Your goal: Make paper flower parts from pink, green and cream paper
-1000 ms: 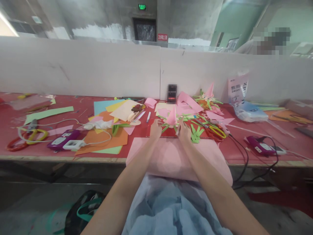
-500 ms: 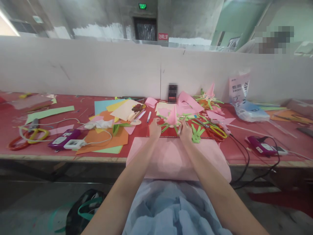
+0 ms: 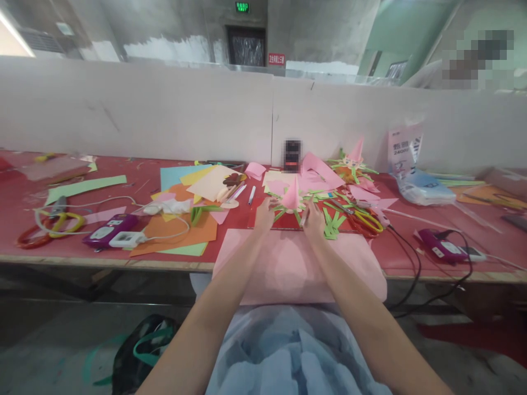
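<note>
A paper figure [image 3: 291, 198] with a pink cone on top and green strips spreading from its sides stands between my hands, on a red sheet [image 3: 280, 222]. My left hand [image 3: 264, 215] is at its left side, fingers curled in on the edge of the strips. On the other side, my right hand [image 3: 314, 219] is closed around a slim whitish pen [image 3: 304, 218], its tip close to the figure's right strips. Cut green paper strips [image 3: 333, 224] lie just right of my right hand. What my fingertips touch is small and partly hidden.
Yellow-handled scissors [image 3: 368, 220] and a hot glue gun [image 3: 379, 214] lie to the right. A similar figure [image 3: 354, 159] stands behind. Coloured paper sheets [image 3: 177, 233], a purple device [image 3: 109, 230] with a white cable and more scissors [image 3: 61, 225] are at left. A pink pad [image 3: 296, 269] overhangs the table edge.
My left hand has shifted slightly right, closer to the figure. My right hand and the pen stay almost in place, and the view has moved a little.
</note>
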`<state>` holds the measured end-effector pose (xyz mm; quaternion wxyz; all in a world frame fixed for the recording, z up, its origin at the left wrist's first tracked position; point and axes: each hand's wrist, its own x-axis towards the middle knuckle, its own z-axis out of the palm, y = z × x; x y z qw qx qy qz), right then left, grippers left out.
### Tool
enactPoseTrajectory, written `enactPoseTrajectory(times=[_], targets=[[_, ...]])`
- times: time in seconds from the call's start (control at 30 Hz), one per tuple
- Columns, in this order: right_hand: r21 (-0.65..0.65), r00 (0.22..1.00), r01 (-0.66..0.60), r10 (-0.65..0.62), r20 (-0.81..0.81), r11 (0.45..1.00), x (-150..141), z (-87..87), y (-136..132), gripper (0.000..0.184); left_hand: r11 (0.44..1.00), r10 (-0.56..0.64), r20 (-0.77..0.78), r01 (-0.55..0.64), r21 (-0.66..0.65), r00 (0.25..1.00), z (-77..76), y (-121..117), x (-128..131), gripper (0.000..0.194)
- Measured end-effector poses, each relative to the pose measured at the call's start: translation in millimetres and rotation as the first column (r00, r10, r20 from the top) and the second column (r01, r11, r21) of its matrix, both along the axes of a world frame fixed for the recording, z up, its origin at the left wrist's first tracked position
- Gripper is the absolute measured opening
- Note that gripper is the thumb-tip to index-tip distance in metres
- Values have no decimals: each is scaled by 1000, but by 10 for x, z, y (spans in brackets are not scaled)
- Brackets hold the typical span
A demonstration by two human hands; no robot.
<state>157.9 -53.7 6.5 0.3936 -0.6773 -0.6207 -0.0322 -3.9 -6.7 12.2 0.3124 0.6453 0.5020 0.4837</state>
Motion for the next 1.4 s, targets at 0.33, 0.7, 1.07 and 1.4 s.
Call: enactPoseTrajectory(times=[0.33,0.7,1.07,1.4], targets=[[-14,1000,-13,12,-27,1000,-5,33,-57,36,969,-244,-57,246,25,968,-77,27,84,48],[82,993,-76,83,-82,994,18,-60,14,33,951,-275,-333,307,46,902,-13,-31,95,57],[222,821,-26,147,-552,975,14,-15,31,41,864,-354,-542,488,121,762,-150,75,65,62],[145,606,-122,189,-773,982,88,23,61,36,833,-423,-451,533,146,786,-271,192,7,57]])
